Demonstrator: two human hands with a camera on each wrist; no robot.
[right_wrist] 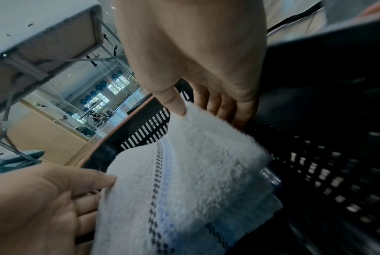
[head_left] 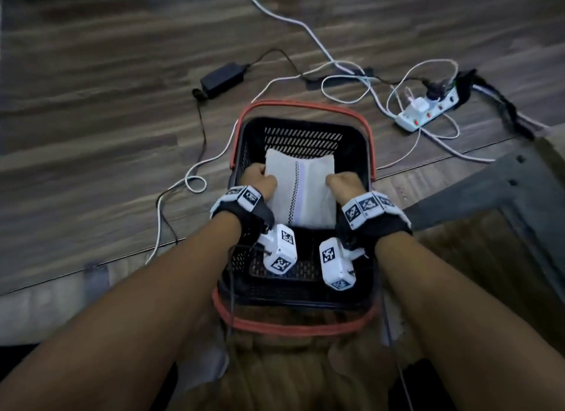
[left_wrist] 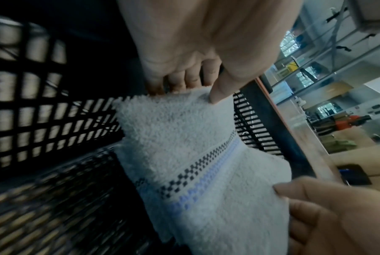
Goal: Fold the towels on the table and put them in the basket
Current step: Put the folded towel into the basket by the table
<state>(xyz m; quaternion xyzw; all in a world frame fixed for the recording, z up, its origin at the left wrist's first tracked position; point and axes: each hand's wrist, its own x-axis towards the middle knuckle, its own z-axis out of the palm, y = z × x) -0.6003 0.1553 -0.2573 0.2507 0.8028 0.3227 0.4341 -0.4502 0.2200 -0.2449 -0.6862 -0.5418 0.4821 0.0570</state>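
With your left hand (head_left: 260,181) and right hand (head_left: 344,184) each pinching a side edge of the folded towel (head_left: 301,190) held inside the basket (head_left: 354,141), release both together, or the fold may open or slump unevenly.

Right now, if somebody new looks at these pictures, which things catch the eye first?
First the folded white towel, held at its two sides by the left hand and right hand inside the black basket. Next, the white power strip among tangled cables on the wooden floor, behind the basket to the right.
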